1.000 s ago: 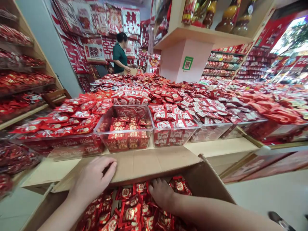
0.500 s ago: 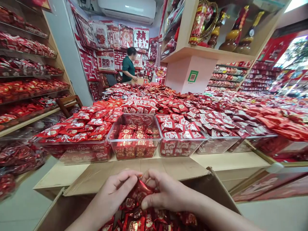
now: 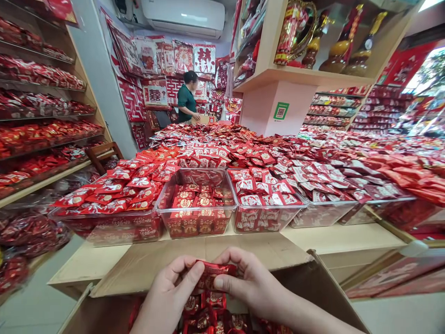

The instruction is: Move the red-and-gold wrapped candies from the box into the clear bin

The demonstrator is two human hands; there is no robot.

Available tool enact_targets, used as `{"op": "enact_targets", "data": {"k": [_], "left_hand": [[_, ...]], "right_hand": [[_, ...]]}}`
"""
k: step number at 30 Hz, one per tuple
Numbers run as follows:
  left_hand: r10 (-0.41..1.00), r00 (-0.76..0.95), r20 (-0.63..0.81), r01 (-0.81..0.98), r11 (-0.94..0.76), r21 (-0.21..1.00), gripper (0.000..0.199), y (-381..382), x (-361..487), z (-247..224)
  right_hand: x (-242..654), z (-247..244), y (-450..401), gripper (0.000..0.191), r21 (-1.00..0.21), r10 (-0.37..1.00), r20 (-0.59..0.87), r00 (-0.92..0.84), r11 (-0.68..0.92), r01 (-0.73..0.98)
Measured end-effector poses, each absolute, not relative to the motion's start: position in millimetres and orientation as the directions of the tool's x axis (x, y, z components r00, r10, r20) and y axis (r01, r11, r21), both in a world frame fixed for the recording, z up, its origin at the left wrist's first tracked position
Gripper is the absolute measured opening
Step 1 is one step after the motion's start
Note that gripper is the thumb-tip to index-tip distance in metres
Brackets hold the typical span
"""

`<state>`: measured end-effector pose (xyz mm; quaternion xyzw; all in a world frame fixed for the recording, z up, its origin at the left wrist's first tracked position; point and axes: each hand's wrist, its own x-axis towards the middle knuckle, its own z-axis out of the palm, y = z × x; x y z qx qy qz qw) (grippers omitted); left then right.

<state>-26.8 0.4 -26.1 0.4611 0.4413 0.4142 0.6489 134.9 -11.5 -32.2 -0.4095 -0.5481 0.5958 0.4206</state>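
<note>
Between my two hands is a shiny red candy packet (image 3: 212,272), held over an open cardboard box (image 3: 153,260). My left hand (image 3: 175,287) pinches its left end between thumb and fingers. Its right end is gripped by my right hand (image 3: 245,278), thumb across the front. Whether one packet or more is in my fingers, I cannot tell. Below, several red wrapped candies (image 3: 212,320) with gold print lie in the box, partly hidden by my hands. Beyond the box flap stands a clear plastic bin (image 3: 194,222) part filled with similar red and gold packets.
Heaped bins of red packets flank it, a left bin (image 3: 107,227) and a right bin (image 3: 267,218), on a wooden counter (image 3: 93,257). Stocked shelves (image 3: 45,97) line the left. A person (image 3: 187,99) in a dark green shirt stands behind the counter. A cabinet (image 3: 264,76) overhangs the right.
My hands have moved slightly apart and lower. The packet, tilted before, now lies level between them. The camera view has shifted a little.
</note>
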Motion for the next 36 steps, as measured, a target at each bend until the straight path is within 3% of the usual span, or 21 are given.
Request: {"op": "enact_targets", "data": {"k": [3,5,7,10,12,15,17,21,27,29,31,32,34,35,36], "left_hand": [[0.847,0.424,-0.321,-0.328,0.474,0.817,0.034,-2.9,-24.4,-19.5],[0.758,0.523,-0.390,-0.364,0.613,0.701,0.034,-5.4,-23.4,-15.0],[0.765,0.480,-0.428,-0.382,0.622,0.683,0.030,-6.4,-22.9,-12.2],[0.878,0.274,-0.392,-0.420,0.476,0.773,0.047,-3.3,-22.4,-12.6],[0.938,0.173,-0.300,-0.425,0.346,0.837,0.059,-0.8,-20.5,-15.7],[0.965,0.130,-0.229,-0.433,0.263,0.862,0.064,-2.0,-14.8,-21.8],[0.959,0.155,-0.238,-0.463,0.284,0.840,0.066,-5.4,-11.5,-24.8],[0.959,0.163,-0.233,-0.483,0.284,0.828,0.058,-8.0,-13.0,-28.6],[0.950,0.223,-0.220,-0.286,0.280,0.917,0.037,-9.1,-22.6,-36.4],[0.971,0.189,-0.143,-0.146,0.172,0.974,0.038,-7.7,-30.0,-28.7],[0.988,0.140,0.058,0.104,-0.073,0.992,0.038,3.1,-40.9,-8.8],[0.967,0.108,0.231,0.268,-0.252,0.930,0.036,13.9,-46.3,5.3],[0.810,0.213,0.546,0.592,-0.552,0.588,0.026,47.4,-53.0,36.4],[0.765,0.324,0.557,0.684,-0.596,0.420,0.026,69.2,-53.0,50.6],[0.757,0.444,0.480,0.747,-0.608,0.269,0.030,93.0,-50.4,62.0]], "right_hand": [[133.7,-27.7,-12.3,0.011,-0.972,0.943,0.197,-0.267,0.223,0.071],[133.1,-25.3,-13.0,0.009,-0.901,0.894,0.333,-0.300,0.396,0.178],[132.4,-25.2,-14.1,0.017,-0.840,0.868,0.397,-0.297,0.474,0.264],[128.8,-30.0,-15.9,0.027,-0.911,0.933,0.317,-0.170,0.349,0.220],[123.5,-34.9,-16.3,0.026,-0.985,0.977,0.162,-0.137,0.168,0.031],[113.8,-40.8,-14.4,0.029,-0.964,0.973,-0.006,-0.230,-0.066,-0.256],[110.3,-42.3,-11.9,0.034,-0.933,0.960,-0.050,-0.275,-0.143,-0.331],[113.9,-42.7,-7.9,0.034,-0.932,0.956,-0.078,-0.284,-0.171,-0.319],[117.8,-46.3,-15.2,0.032,-0.959,0.968,-0.097,-0.233,-0.154,-0.239],[124.2,-38.3,-15.3,0.028,-0.978,0.973,-0.074,-0.220,-0.115,-0.176],[136.8,-19.0,-7.2,0.024,-0.999,0.984,0.031,-0.175,0.027,-0.028],[144.3,-5.5,1.3,0.023,-0.988,0.984,0.115,-0.133,0.128,0.088],[156.9,25.1,28.3,0.023,-0.876,0.956,0.289,-0.060,0.289,0.385],[160.4,39.8,46.3,0.025,-0.779,0.931,0.364,-0.040,0.328,0.534],[161.0,52.7,66.6,0.024,-0.675,0.916,0.398,-0.046,0.326,0.662]]}}
